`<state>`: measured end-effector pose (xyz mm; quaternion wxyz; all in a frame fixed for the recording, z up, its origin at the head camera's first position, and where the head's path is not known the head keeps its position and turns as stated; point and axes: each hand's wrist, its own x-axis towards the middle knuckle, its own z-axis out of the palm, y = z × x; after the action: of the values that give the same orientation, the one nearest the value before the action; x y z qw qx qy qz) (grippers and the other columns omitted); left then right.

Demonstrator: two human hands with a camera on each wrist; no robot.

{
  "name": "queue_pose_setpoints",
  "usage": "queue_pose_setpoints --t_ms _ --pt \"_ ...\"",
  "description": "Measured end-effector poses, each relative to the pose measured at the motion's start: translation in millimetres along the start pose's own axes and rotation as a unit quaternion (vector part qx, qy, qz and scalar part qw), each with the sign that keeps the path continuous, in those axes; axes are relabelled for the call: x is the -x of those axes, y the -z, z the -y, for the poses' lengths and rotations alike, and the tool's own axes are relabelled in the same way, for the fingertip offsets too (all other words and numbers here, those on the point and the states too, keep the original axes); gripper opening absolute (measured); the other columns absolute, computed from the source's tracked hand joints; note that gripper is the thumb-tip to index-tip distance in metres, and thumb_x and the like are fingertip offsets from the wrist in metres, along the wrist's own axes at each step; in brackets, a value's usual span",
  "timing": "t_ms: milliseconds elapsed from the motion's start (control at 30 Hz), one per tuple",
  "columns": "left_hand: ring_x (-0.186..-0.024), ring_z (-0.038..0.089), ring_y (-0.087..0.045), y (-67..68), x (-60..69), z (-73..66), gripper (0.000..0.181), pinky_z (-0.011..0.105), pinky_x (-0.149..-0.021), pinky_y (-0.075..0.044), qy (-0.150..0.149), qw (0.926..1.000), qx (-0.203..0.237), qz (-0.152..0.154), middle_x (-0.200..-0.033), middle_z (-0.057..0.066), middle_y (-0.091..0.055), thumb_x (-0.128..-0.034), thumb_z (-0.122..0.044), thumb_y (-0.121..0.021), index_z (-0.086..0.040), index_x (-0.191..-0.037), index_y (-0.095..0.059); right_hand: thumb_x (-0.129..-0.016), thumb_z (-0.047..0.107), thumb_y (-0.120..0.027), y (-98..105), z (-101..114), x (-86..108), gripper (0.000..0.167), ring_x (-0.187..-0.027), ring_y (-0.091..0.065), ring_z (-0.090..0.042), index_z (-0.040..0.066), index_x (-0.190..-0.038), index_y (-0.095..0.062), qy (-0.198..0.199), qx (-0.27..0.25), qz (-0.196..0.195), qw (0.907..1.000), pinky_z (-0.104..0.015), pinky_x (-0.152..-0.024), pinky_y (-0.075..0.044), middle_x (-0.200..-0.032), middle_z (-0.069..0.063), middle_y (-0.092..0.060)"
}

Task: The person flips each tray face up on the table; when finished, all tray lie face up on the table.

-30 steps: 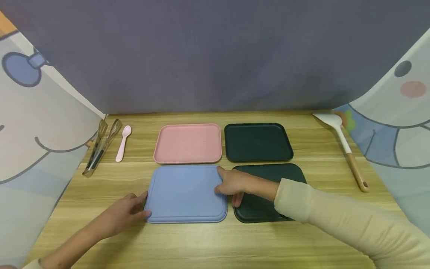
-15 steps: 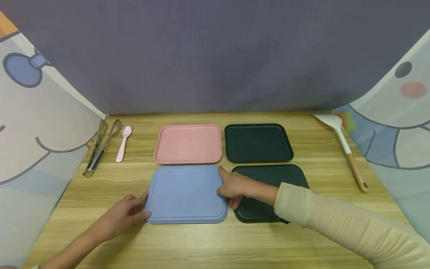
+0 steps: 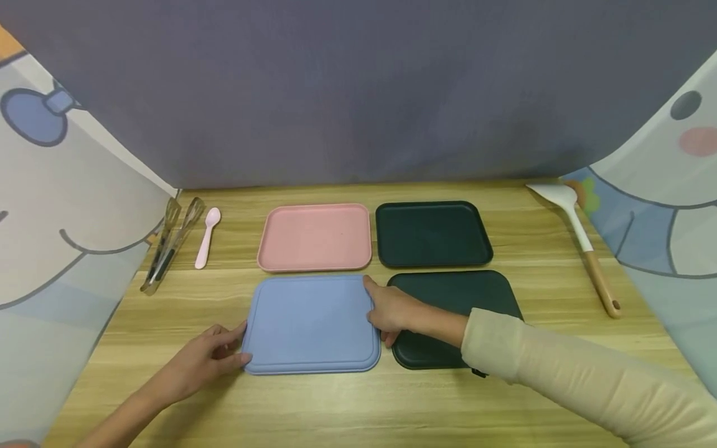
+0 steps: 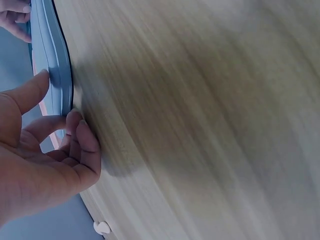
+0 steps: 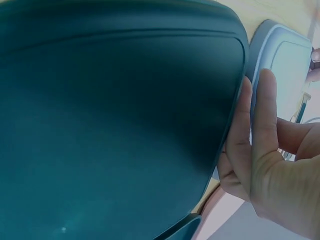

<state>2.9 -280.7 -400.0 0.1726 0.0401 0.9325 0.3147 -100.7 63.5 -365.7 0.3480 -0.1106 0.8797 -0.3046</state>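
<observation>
A blue tray (image 3: 310,323) lies flat in the front row. At its left edge, near the front corner, my left hand (image 3: 196,367) has its thumb over the rim and index finger against the side; the left wrist view shows this hand (image 4: 55,155) pinching the blue rim (image 4: 62,75). My right hand (image 3: 394,308) touches the right edge, index finger at the back corner. In the right wrist view, straight fingers of that hand (image 5: 280,160) lie between the dark green tray (image 5: 115,120) and the blue tray (image 5: 287,65).
Behind are a pink tray (image 3: 315,238) and another dark green tray (image 3: 433,234). Tongs (image 3: 170,249) and a pink spoon (image 3: 206,239) lie at the left, a white spatula with a wooden handle (image 3: 599,280) at the right. My right forearm crosses the front dark green tray (image 3: 459,289).
The fingers of my right hand have shifted slightly right, off the blue tray's top toward its right edge. My left hand and the trays stay nearly in place; the head view has tilted slightly.
</observation>
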Motion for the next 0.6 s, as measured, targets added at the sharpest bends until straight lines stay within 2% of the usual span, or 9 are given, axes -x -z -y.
queue_pose_setpoints --t_ms 233,333,433,533,600 --pt "-0.085 0.003 -0.052 2.0 7.3 2.2 0.072 0.021 -0.071 -0.048 0.018 0.9986 0.050 0.009 -0.105 0.004 -0.062 -0.0911 -0.035 -0.073 -0.001 -0.148 -0.045 -0.099 0.002 -0.054 -2.1 -2.5 4.4 0.072 -0.045 -0.061 -0.015 0.014 -0.162 -0.020 0.018 -0.008 -0.004 0.9998 -0.030 -0.047 -0.055 -0.071 -0.015 -0.064" --pt "-0.092 0.007 -0.057 3.9 11.7 2.5 0.073 0.022 -0.074 -0.051 0.049 0.9940 0.094 0.029 -0.112 0.005 -0.066 -0.0934 -0.036 -0.071 -0.005 -0.152 -0.040 -0.099 0.002 -0.053 -3.4 -4.1 5.3 0.071 -0.044 -0.060 -0.015 0.016 -0.161 -0.022 0.020 -0.012 -0.004 0.9997 -0.030 -0.047 -0.055 -0.069 -0.015 -0.064" --pt "-0.093 0.010 -0.060 6.7 16.4 -1.2 0.076 0.024 -0.077 -0.052 0.092 0.9839 0.148 0.039 -0.112 0.007 -0.066 -0.0945 -0.037 -0.069 -0.010 -0.156 -0.034 -0.100 0.001 -0.053 -4.8 -7.2 5.4 0.070 -0.043 -0.060 -0.014 0.017 -0.161 -0.024 0.027 -0.019 -0.009 0.9994 -0.030 -0.047 -0.055 -0.064 -0.015 -0.065" --pt "-0.091 0.009 -0.060 12.0 22.3 -9.2 0.078 0.025 -0.075 -0.051 0.102 0.9787 0.177 0.019 -0.112 0.008 -0.064 -0.0957 -0.037 -0.068 -0.013 -0.159 -0.029 -0.100 0.002 -0.052 -6.3 -10.4 5.6 0.069 -0.042 -0.060 -0.015 0.018 -0.161 -0.024 0.042 -0.033 -0.013 0.9985 -0.031 -0.047 -0.055 -0.063 -0.015 -0.065" --pt "-0.089 0.007 -0.058 17.1 26.2 -16.6 0.078 0.025 -0.073 -0.050 0.100 0.9805 0.169 -0.003 -0.111 0.008 -0.062 -0.0951 -0.038 -0.068 -0.016 -0.159 -0.030 -0.100 0.002 -0.052 -7.4 -12.2 5.8 0.069 -0.042 -0.060 -0.015 0.018 -0.161 -0.024 0.054 -0.047 -0.014 0.9973 -0.032 -0.048 -0.055 -0.066 -0.013 -0.065"
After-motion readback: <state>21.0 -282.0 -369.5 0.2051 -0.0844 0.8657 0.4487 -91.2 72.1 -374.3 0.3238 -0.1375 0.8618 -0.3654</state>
